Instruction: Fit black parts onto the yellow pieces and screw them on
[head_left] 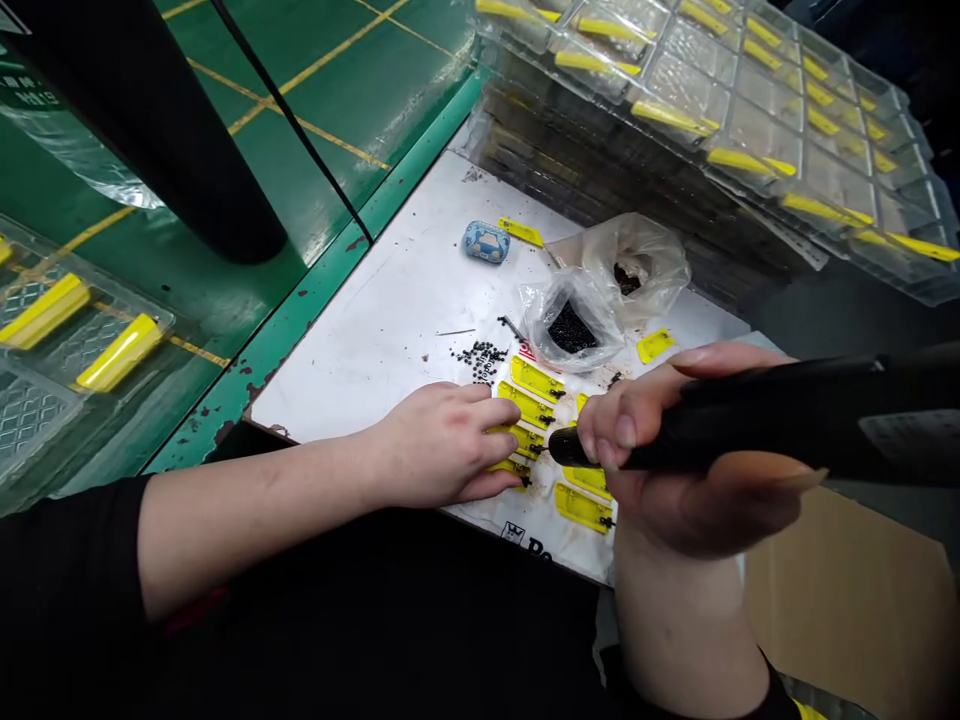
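My right hand [675, 455] is wrapped round a black power screwdriver [780, 415], which lies nearly level. Its tip points left, at the near end of a yellow plastic part [527, 441]; I cannot tell whether the bit touches the small black piece there. My left hand [457, 440] has its fingers bent over that part and the yellow one beside it, pinning them on the white work surface [360, 330]. More yellow parts [581, 508] lie in rows around, several with small black pieces at their ends. My left fingertips are partly hidden.
Loose black screws [481, 358] lie beyond my left hand, near an open plastic bag [571, 325] of small black pieces. A blue tin [486, 242] sits farther back. Stacked clear trays [720, 110] rise at the back right; another tray [75, 330] is at left. A cardboard sheet [847, 600] lies right.
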